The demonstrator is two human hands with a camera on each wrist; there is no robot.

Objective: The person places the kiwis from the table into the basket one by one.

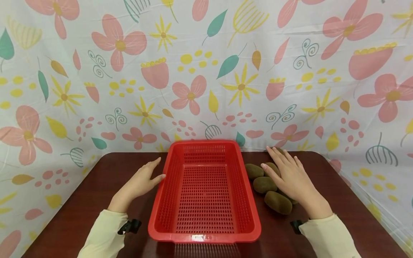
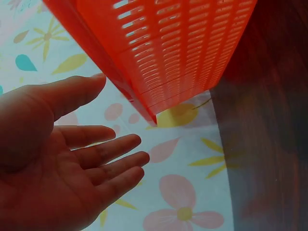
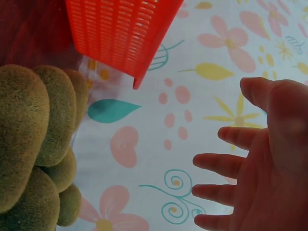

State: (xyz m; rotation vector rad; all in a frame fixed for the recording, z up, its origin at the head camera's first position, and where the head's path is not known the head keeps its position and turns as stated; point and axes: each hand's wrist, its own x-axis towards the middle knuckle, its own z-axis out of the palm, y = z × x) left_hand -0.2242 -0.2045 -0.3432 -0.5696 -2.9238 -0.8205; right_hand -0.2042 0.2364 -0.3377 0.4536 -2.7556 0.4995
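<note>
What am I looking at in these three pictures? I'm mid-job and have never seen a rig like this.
There is no robot: you see a person's two bare hands, the left hand and the right hand. The wide picture is taken from the head, looking forward and down; the other two come from the left and right wrists, each showing its own hand. On the dark table stands a red basket; to its right lies a cluster of brown, fuzzy fruits, likely kiwis. A flowered cloth hangs behind. Neither hand holds anything: the left is beside the basket, the right by the fruits.
</note>
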